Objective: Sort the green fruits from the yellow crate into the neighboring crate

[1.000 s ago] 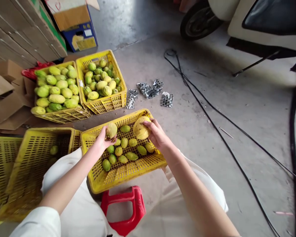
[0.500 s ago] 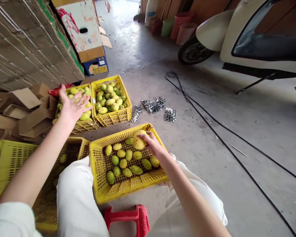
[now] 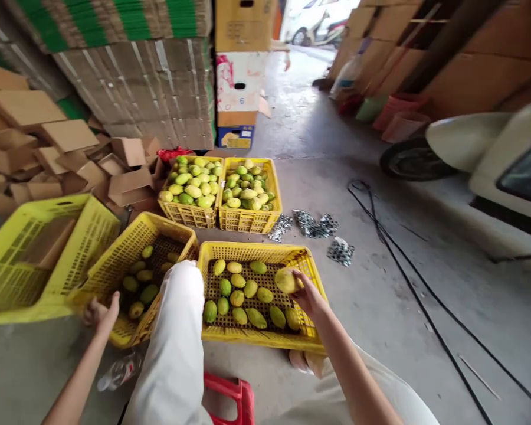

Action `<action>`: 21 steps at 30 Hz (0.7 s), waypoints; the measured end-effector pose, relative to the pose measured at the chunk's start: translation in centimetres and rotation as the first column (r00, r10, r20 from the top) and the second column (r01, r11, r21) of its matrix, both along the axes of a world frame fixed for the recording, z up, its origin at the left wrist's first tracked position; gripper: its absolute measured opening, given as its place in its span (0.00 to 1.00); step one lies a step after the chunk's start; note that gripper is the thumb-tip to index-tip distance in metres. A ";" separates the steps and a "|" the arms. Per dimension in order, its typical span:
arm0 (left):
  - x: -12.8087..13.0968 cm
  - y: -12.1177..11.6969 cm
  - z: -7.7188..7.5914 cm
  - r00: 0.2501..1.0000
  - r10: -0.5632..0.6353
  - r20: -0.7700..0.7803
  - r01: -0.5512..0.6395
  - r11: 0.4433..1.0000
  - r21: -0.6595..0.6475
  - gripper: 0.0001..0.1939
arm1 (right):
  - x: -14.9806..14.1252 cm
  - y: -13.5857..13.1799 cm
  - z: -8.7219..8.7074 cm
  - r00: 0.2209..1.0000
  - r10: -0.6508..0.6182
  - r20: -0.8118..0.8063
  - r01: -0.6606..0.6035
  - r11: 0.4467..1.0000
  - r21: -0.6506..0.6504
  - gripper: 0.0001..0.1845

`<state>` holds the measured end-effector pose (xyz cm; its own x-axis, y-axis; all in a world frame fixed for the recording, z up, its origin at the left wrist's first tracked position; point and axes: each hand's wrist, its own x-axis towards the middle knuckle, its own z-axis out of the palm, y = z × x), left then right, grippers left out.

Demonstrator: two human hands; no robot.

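In the head view, my right hand [image 3: 307,295] grips a large yellow papaya-like fruit [image 3: 287,280] above the right side of the yellow crate [image 3: 265,339] before me. Smaller yellow-green fruits [image 3: 250,288] lie spread across that crate's floor. Down at the left, my left hand [image 3: 101,314] is at the near rim of a second yellow crate [image 3: 115,254]. Its fingers look curled on the rim with the thumb raised, though they are somewhat blurred. Several greenish fruits [image 3: 144,275] lie inside this second crate, and my knee hides part of it.
Two filled fruit crates [image 3: 250,221] stand beyond. A yellow-green crate [image 3: 9,283] is at far left, near cardboard boxes [image 3: 133,183]. A plastic bottle [image 3: 121,370], red stool [image 3: 230,392], silvery packing scraps [image 3: 316,225], black cable [image 3: 393,254] and scooter [image 3: 469,141] are around.
My left hand has let go of the fruit it held a second ago, spread open over the far crates, then moved down to the left crate. My right hand keeps its fruit. The view has turned left.
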<state>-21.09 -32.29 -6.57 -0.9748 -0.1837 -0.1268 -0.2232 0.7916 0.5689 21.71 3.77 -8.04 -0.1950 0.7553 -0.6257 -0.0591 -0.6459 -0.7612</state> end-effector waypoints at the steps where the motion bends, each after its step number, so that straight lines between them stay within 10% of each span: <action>1: 0.7 -1.6 -1.7 0.999 0.040 0.014 -0.039 0.998 -0.040 0.46 | -0.3 -0.6 0.1 1.000 0.002 -0.001 -0.003 0.998 -0.068 0.25; 7: 2.9 -5.0 -8.8 0.968 0.229 0.099 -0.225 0.973 -0.052 0.47 | -6.3 -4.1 6.1 0.976 0.089 -0.199 -0.108 0.991 -0.084 0.26; 13: 2.7 -5.8 -11.9 0.957 0.288 0.047 -0.286 0.958 -0.033 0.41 | -20.4 -10.2 13.3 0.883 0.357 -0.305 -0.400 0.912 -0.091 0.26; 16: 2.6 -6.0 -12.5 0.956 0.291 0.043 -0.291 0.957 -0.008 0.38 | -28.0 -15.6 11.6 0.852 0.429 -0.299 -0.496 0.846 -0.197 0.21; 21: 2.8 -6.1 -13.1 0.951 0.306 0.047 -0.307 0.951 0.023 0.32 | -37.2 -26.3 2.1 0.788 0.609 -0.088 -0.604 0.738 -0.302 0.12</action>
<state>-18.31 -38.41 -19.63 -0.8656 -0.4686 -0.1766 -0.4770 0.6640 0.5758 -15.48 -22.54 -5.98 -0.5352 0.2558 -0.8050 0.4340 -0.7343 -0.5219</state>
